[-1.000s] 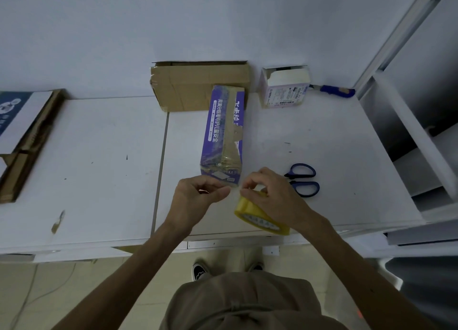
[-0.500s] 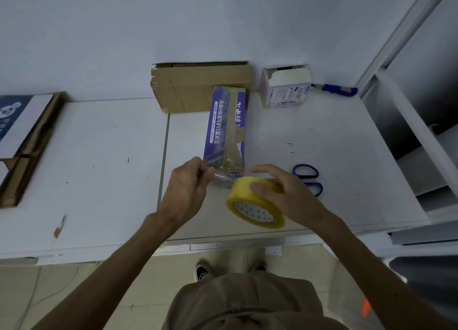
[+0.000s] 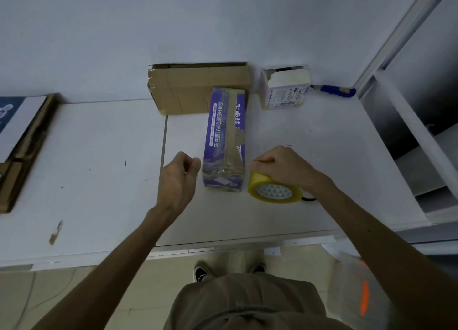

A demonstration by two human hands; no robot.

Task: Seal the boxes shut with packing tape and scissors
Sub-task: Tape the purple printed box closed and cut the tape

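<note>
While the right hand [image 3: 285, 166] curls its fingers round the yellow tape roll [image 3: 275, 193] just right of the purple box [image 3: 224, 131], the left hand [image 3: 179, 178] pinches the glossy tape strip [image 3: 223, 168] between thumb and forefinger, stretched across the box's near end on the white table [image 3: 99, 168].
</note>
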